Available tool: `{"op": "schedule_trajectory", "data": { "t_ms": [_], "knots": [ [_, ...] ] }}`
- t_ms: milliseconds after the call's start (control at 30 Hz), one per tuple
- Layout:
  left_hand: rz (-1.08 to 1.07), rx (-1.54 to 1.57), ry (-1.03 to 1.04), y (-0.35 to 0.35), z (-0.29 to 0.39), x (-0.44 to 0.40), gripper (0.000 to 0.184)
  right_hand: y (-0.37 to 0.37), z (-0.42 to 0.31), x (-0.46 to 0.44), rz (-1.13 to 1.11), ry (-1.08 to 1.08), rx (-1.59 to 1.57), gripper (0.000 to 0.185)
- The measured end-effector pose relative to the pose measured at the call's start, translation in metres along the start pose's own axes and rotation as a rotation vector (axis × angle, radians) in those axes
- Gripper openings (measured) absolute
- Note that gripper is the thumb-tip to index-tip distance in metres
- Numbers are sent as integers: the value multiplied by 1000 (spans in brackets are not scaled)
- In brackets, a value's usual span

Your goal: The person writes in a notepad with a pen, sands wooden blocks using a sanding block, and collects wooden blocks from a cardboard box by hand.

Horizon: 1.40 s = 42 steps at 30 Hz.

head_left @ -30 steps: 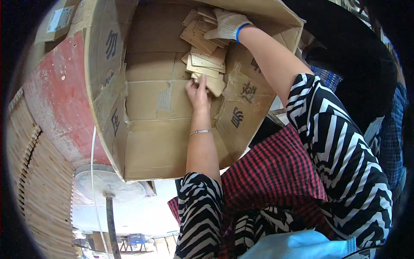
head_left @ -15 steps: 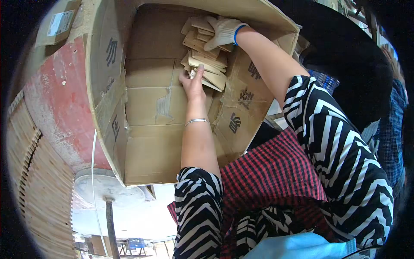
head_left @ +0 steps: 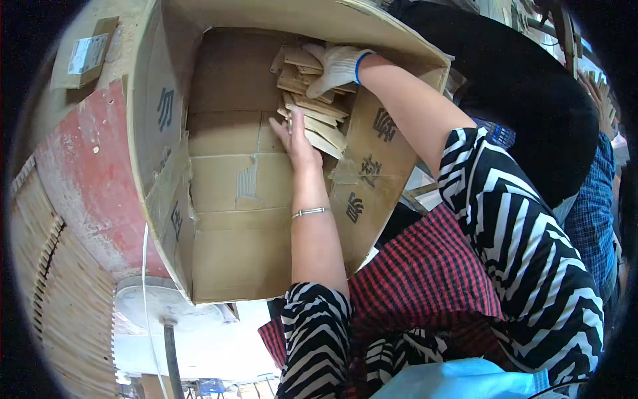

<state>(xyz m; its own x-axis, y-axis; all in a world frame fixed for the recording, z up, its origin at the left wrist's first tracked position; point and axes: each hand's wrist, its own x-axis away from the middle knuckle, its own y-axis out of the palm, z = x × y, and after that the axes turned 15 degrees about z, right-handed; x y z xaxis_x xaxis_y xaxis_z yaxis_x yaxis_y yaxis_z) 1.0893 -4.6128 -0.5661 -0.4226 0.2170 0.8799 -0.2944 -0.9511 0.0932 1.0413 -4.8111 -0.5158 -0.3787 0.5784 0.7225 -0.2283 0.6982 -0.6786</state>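
Observation:
A loose pile of thin, flat wooden pieces (head_left: 312, 106) lies along the right side inside a large cardboard box (head_left: 219, 259). My left hand (head_left: 300, 141), bare and with a bracelet at the wrist, is at the lower end of the pile. Its fingers are apart and it holds nothing, with the thumb side near the edges of the pieces. In a white knitted glove with a blue cuff, my right hand (head_left: 337, 68) curves around the upper pieces, thumb and fingers on either side of them. Some of the pieces are hidden under that glove.
Dark printed characters mark the box's side flaps. To the left are a worn red panel (head_left: 86, 186), a corrugated brown stack (head_left: 73, 299) and a small labelled carton (head_left: 90, 53). A round stool-like top (head_left: 153, 302) shows below. Another person's blue checked sleeve (head_left: 591, 206) is at the right.
My left hand has drawn slightly down from the pile, and its fingers have spread off the pieces. My right hand remains at the upper pieces, while the view has shifted a little.

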Motion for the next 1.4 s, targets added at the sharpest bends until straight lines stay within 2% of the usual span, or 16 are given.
{"op": "schedule_trajectory", "data": {
  "t_ms": [67,200,333,433,467,567,733,900,1000,1133,1267,1400],
  "knots": [
    [-60,57,-11,-10,1,-1,96,4,2,1,9,-13,57,121],
    [-173,236,-167,-15,-1,-10,91,18,0,2,34,58,107,123],
    [-151,273,-98,-8,-17,-7,95,-1,-7,10,-38,75,20,124],
    [66,-92,216,9,-10,17,99,15,-1,0,11,65,107,125],
    [66,-94,215,2,-11,12,99,21,2,-2,21,61,133,126],
    [-162,309,-165,-28,-11,-9,102,27,7,2,38,69,124,127],
    [-41,269,-221,-18,-22,-18,105,9,8,4,-54,46,-48,128],
    [-75,226,-232,-24,-16,-18,105,14,6,3,-32,52,71,128],
    [-76,227,-247,-14,-15,-22,106,21,1,4,70,63,193,127],
    [-49,252,-231,-16,-19,-21,107,23,-2,1,21,7,244,125],
    [-7,291,-267,-18,-16,-23,102,22,2,2,96,0,114,123],
    [-26,315,-287,-25,-17,-23,101,28,6,-7,62,28,132,122]
  ]
}}
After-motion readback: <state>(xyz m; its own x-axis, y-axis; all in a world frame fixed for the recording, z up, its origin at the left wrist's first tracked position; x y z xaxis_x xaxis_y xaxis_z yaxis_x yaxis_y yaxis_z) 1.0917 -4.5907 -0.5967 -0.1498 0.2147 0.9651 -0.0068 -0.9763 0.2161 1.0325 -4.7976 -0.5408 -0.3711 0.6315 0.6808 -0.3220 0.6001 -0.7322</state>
